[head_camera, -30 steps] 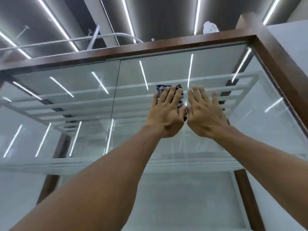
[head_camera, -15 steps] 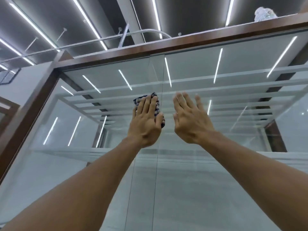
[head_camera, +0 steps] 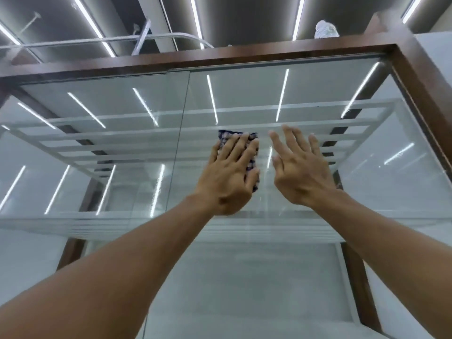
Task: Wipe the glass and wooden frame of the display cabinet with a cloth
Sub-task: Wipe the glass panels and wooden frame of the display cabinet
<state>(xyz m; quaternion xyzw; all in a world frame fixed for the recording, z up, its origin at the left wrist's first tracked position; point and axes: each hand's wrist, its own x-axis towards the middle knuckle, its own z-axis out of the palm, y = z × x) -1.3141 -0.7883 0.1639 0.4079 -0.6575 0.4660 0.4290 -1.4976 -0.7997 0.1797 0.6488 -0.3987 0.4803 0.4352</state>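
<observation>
The display cabinet has a dark wooden frame (head_camera: pixel 269 56) across the top and down the right side, with glass doors (head_camera: pixel 318 94) below it. My left hand (head_camera: pixel 230 177) presses a folded dark checked cloth (head_camera: pixel 252 165) flat against the right glass door, fingers straight and spread over it. My right hand (head_camera: pixel 298 167) is held up just to the right of the cloth with straight fingers, flat near the same pane; contact with the glass cannot be told. Glass shelves show behind the doors.
The seam between the two glass doors (head_camera: pixel 182 143) runs just left of my left hand. A white wrapped object (head_camera: pixel 326 29) sits on top of the cabinet. Ceiling light strips (head_camera: pixel 195 18) and a pipe (head_camera: pixel 97 41) are overhead. A white wall (head_camera: pixel 435 52) stands at right.
Both hands and the cloth have slid rightwards along the glass, away from the door seam, and the view has turned back to the cabinet's right corner.
</observation>
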